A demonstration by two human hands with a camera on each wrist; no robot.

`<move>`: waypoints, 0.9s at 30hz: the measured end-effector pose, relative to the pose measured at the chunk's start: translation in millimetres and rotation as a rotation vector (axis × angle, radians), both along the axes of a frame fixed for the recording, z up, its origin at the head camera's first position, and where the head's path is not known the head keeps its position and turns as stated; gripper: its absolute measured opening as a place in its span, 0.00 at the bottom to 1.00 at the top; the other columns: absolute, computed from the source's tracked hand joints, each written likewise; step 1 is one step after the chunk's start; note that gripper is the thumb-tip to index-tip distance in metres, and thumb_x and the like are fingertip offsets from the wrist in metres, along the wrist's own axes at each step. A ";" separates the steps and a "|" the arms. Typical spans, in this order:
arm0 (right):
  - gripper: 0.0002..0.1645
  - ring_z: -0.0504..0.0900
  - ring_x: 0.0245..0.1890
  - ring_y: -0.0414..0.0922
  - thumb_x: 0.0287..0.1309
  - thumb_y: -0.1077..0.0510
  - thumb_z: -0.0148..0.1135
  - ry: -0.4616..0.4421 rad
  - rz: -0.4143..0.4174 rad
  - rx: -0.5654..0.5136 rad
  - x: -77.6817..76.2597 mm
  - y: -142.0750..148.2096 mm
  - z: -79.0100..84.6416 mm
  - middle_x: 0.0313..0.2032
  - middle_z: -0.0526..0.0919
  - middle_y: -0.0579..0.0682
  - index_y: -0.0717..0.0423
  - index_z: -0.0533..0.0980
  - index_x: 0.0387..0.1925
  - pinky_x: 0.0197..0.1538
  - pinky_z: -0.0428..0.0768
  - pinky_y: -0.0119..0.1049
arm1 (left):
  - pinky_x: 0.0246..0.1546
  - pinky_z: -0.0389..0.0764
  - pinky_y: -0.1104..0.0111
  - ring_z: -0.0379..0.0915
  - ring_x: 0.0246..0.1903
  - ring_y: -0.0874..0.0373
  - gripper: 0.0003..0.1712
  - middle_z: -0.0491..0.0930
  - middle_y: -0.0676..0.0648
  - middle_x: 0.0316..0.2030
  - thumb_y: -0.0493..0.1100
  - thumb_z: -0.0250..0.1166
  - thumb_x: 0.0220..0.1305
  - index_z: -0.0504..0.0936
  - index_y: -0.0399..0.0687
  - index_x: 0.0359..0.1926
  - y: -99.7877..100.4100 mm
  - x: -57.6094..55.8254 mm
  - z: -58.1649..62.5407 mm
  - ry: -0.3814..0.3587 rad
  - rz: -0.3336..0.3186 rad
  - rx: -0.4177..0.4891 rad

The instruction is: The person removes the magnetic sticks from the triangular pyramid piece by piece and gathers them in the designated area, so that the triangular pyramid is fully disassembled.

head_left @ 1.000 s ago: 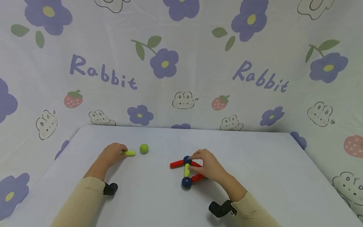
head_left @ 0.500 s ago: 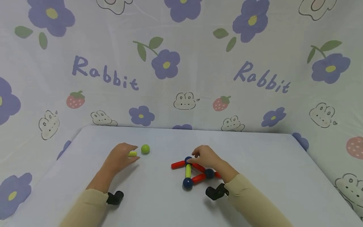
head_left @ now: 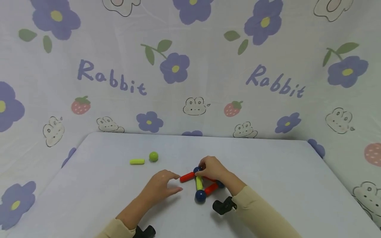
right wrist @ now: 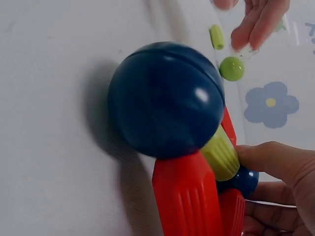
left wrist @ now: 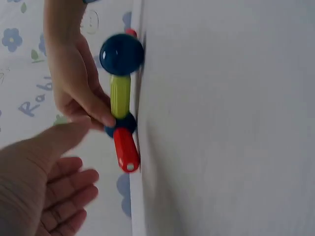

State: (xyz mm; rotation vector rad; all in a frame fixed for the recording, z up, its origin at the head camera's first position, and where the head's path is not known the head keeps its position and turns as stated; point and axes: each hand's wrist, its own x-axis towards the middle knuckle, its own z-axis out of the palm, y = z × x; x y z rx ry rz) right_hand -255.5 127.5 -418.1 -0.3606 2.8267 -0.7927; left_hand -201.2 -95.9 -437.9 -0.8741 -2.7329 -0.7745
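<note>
On the white table lies a joined figure of magnetic rods and balls. Its dark blue balls include a near one (head_left: 200,196), a far one (head_left: 197,170) and one at the right (head_left: 220,184). A yellow-green rod (head_left: 199,183) links the near and far balls; red rods run to the right ball. Another red rod (head_left: 187,177) juts left from the far ball. My right hand (head_left: 215,170) pinches the far ball between thumb and fingers. My left hand (head_left: 159,189), thumb and fingers spread apart, is right by the jutting rod's free end and holds nothing (left wrist: 54,182).
Further back on the left lie a loose yellow-green rod (head_left: 137,161) and a light green ball (head_left: 153,156), close together. A patterned cloth (head_left: 166,99) hangs behind the table's far edge. Black wrist devices (head_left: 223,205) sit below both hands.
My left hand has let go of the loose yellow-green rod and moved right and nearer, toward the joined figure. My right hand has stayed around the far ball, its fingers closing in on it.
</note>
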 end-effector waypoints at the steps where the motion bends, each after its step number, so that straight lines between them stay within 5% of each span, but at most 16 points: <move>1: 0.18 0.76 0.33 0.42 0.48 0.54 0.70 -0.003 0.001 -0.002 1.6 -0.5 1.2 0.32 0.81 0.51 0.62 0.80 0.39 0.43 0.79 0.37 | 0.46 0.80 0.63 0.77 0.44 0.57 0.22 0.84 0.49 0.41 0.50 0.70 0.52 0.82 0.44 0.45 4.3 1.9 -0.6 -0.018 0.012 -0.003; 9: 0.17 0.74 0.31 0.41 0.48 0.57 0.70 -0.003 0.087 -0.024 10.6 -0.7 2.6 0.31 0.81 0.50 0.63 0.81 0.39 0.39 0.79 0.33 | 0.44 0.80 0.64 0.77 0.39 0.57 0.24 0.84 0.47 0.38 0.51 0.71 0.50 0.82 0.41 0.45 28.0 11.9 -8.0 -0.026 0.091 -0.074; 16: 0.17 0.74 0.33 0.42 0.49 0.57 0.69 -0.034 0.148 -0.048 19.9 -0.6 0.8 0.33 0.82 0.50 0.62 0.80 0.41 0.40 0.79 0.34 | 0.30 0.70 0.72 0.65 0.28 0.63 0.22 0.80 0.52 0.28 0.49 0.72 0.49 0.82 0.42 0.44 40.4 16.5 -18.1 -0.138 0.163 -0.080; 22: 0.16 0.76 0.37 0.43 0.51 0.58 0.68 -0.040 0.187 -0.059 25.7 1.2 1.4 0.37 0.83 0.52 0.62 0.81 0.41 0.44 0.80 0.39 | 0.26 0.67 0.75 0.64 0.25 0.64 0.15 0.80 0.52 0.26 0.44 0.71 0.50 0.83 0.43 0.39 40.0 16.4 -21.2 -0.085 0.149 -0.046; 27: 0.17 0.79 0.41 0.47 0.51 0.60 0.67 -0.018 0.301 -0.058 30.5 5.1 3.3 0.40 0.84 0.54 0.63 0.80 0.43 0.47 0.80 0.43 | 0.28 0.70 0.74 0.66 0.27 0.64 0.11 0.81 0.52 0.27 0.40 0.70 0.50 0.84 0.42 0.36 32.9 14.5 -24.9 -0.033 0.142 -0.007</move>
